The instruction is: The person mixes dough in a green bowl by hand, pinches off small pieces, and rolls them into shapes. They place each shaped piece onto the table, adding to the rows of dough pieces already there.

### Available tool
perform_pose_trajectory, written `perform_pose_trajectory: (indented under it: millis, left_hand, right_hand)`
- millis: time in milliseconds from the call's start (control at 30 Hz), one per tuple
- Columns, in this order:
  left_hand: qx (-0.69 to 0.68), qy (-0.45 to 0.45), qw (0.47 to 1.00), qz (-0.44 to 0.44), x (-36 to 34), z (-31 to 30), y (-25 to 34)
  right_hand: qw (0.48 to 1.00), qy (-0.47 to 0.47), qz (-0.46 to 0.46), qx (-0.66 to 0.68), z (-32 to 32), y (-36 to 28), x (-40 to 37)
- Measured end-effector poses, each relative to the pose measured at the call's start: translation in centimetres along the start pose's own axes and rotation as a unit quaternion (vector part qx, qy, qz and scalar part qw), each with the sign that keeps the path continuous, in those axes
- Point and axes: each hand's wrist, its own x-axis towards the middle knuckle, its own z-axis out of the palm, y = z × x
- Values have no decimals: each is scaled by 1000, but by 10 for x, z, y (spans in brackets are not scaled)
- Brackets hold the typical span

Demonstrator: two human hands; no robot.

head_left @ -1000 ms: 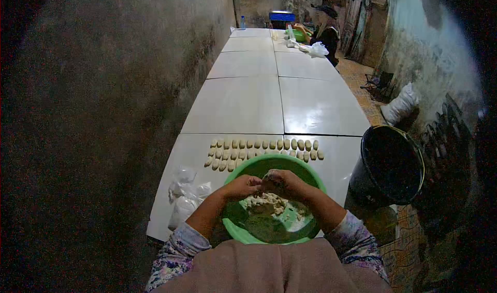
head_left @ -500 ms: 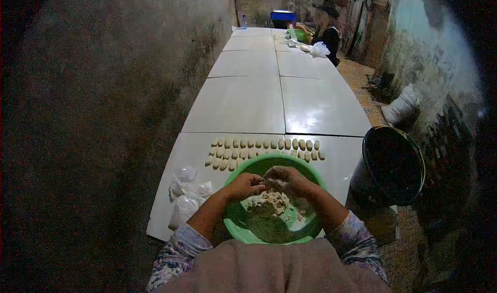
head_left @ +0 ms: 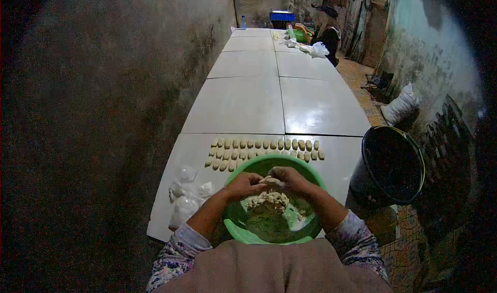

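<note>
Over the green basin (head_left: 233, 230), my left hand (head_left: 243, 185) and my right hand (head_left: 291, 179) meet with fingers curled. Between their fingertips is a small pale piece of dough (head_left: 270, 181), held from both sides and partly covered. Below them a crumbly mass of dough (head_left: 267, 202) lies in the basin, with white flour at its right side. Several small oblong dough pieces (head_left: 250, 156) sit in rows on the white table (head_left: 233, 104), just beyond the basin's far rim.
Clear plastic bags with white contents (head_left: 184, 207) lie left of the basin. A large black bucket (head_left: 362, 181) stands at the right by the table. At the far end a person (head_left: 326, 37) is beside another green basin (head_left: 299, 34). A white sack (head_left: 400, 105) leans by the right wall.
My right hand has turned and lowered slightly, and the hands are closer together. The dough piece now shows between their fingertips.
</note>
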Motion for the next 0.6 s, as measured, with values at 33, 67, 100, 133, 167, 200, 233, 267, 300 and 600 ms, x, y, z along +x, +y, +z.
perform_pose_trajectory:
  millis: [33,67,100,133,167,200,233,267,300,600]
  left_hand:
    - [-72,23,997,-28,-1,0,4]
    - [-93,23,994,-55,-2,-3,5]
    - [-93,24,994,-55,0,-5,5]
    - [-42,52,995,-70,2,-7,4]
    - [9,79,993,-86,4,-8,1]
    - [49,71,994,-69,4,-12,3]
    - [48,70,994,-69,4,-11,5]
    - [28,61,994,-87,3,-10,6]
    - [8,51,993,-104,1,-9,10]
    - [-77,22,994,-75,5,-10,-5]
  right_hand:
    - [1000,0,0,0,1,7,3]
    - [995,54,-88,-15,2,19,10]
    - [978,107,-176,-30,4,18,12]
    - [970,83,-223,-42,4,17,10]
    - [970,83,-223,-42,7,16,9]
    - [976,33,-209,-51,10,14,7]
    - [979,-16,-193,-59,11,13,5]
    - [976,-45,-183,-107,10,12,4]
    - [976,-44,-183,-106,10,11,3]
    - [973,10,-194,-125,5,13,0]
